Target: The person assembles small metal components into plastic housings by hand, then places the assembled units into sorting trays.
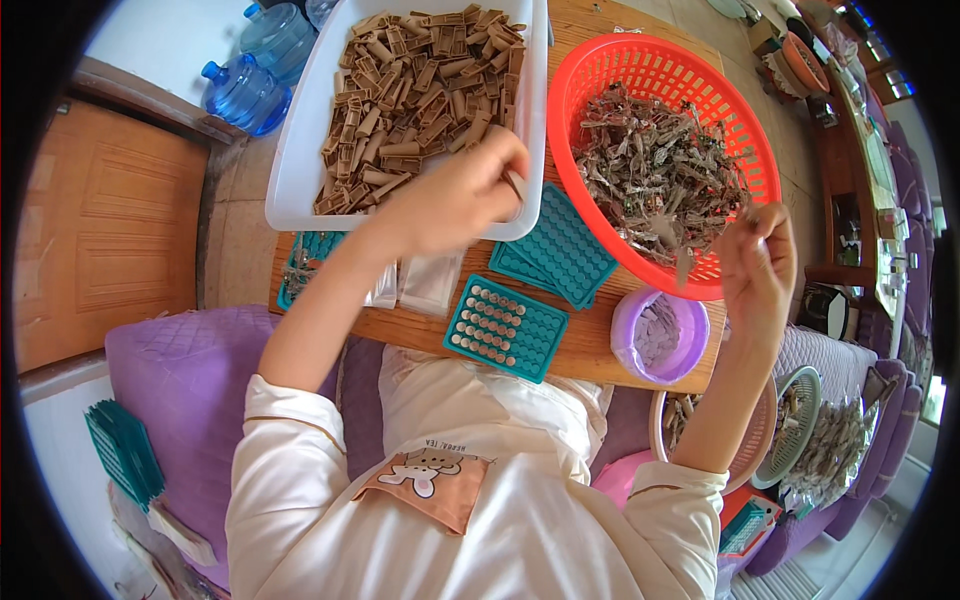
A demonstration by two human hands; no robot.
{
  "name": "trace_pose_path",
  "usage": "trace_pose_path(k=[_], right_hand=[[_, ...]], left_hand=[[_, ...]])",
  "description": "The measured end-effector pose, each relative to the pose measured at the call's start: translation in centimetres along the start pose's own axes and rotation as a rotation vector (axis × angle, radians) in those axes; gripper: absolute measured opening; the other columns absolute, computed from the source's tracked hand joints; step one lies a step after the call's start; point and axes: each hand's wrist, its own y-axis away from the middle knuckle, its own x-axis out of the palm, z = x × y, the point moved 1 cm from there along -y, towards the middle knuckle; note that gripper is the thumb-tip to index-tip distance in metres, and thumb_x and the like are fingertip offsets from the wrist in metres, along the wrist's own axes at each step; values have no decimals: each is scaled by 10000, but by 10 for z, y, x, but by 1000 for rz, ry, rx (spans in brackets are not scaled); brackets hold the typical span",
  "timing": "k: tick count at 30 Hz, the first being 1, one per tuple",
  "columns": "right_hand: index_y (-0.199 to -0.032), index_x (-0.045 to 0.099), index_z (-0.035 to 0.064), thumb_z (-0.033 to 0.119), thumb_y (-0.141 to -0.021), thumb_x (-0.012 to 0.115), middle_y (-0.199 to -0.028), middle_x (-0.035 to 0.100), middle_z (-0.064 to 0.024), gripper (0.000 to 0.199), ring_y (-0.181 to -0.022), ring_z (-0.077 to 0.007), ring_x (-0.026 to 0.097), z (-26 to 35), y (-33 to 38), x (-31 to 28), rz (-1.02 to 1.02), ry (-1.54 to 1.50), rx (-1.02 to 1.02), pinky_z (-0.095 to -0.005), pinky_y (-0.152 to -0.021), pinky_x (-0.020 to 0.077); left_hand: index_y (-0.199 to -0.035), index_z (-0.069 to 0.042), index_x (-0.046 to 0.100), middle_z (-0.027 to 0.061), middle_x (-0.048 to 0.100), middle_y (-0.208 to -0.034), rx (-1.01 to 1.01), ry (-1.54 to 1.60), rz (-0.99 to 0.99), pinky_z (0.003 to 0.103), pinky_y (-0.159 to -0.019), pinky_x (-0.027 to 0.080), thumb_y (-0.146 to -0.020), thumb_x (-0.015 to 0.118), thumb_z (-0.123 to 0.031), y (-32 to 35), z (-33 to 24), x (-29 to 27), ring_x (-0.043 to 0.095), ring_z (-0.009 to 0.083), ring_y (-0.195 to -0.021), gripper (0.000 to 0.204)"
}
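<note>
Our sunlit workroom, seen from above

We see a pale tiled floor (238, 230), a wooden door (105, 230) at left, blue water jugs (262, 62) by the wall, purple quilted seating (185, 380), and dark wooden shelving (868, 190) at right.

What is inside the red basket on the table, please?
The red basket holds a heap of small grey metal pieces. The right hand covers its near rim, and the heap hides the bottom.

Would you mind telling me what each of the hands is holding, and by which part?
The left hand pinches a small brown piece by its upper end. The right hand pinches a grey metal piece near its top, over the red basket.
</note>
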Motion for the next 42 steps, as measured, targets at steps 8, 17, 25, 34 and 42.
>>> trace_pose_path(k=[8, 17, 25, 34, 42], right_hand=[[-877, 450, 4, 17, -751, 571, -772, 544, -52, 175, -635, -53, 491, -26, 38, 82, 14, 421, -2, -176, -542, 392], [-861, 534, -5, 36, -726, 613, -705, 589, -71, 162, -556, -48, 515, -38, 53, 95, 43, 636, 150, -166, -472, 381], [-830, 578, 22, 4, -673, 629, -705, 594, -72, 165, -549, -144, 568, -39, 51, 107, 175, 974, -232, -239, -463, 442], [-809, 580, 25, 27, -627, 677, -684, 587, -63, 207, -495, -123, 536, -41, 56, 104, 147, 953, -196, -219, -424, 416], [-771, 567, 13, -16, -599, 687, -669, 567, -48, 212, -462, -69, 473, -46, 69, 109, -25, 778, -133, -188, -384, 364]], left_hand=[[-981, -15, 499, 38, 563, -815, 285, 144, -238, 195, -502, 363, -708, 638, -146, 48, -42, 68, 441, 60, -575, 333], [-848, -29, 573, 33, 601, -768, 264, 231, -413, 204, -499, 392, -690, 650, -84, 66, -16, 82, 512, 68, -592, 184], [-825, -23, 553, -55, 501, -684, 110, 723, -327, 155, -478, 295, -732, 620, -129, 71, 6, 91, 365, 3, -542, 156], [-890, -35, 514, -31, 471, -721, 155, 797, -214, 157, -512, 302, -768, 586, -182, 76, 18, 95, 389, 3, -616, 204], [-1126, -14, 381, 61, 507, -908, 75, 1027, -346, 246, -761, 410, -849, 437, -116, 83, 7, 101, 482, 97, -857, 300]])
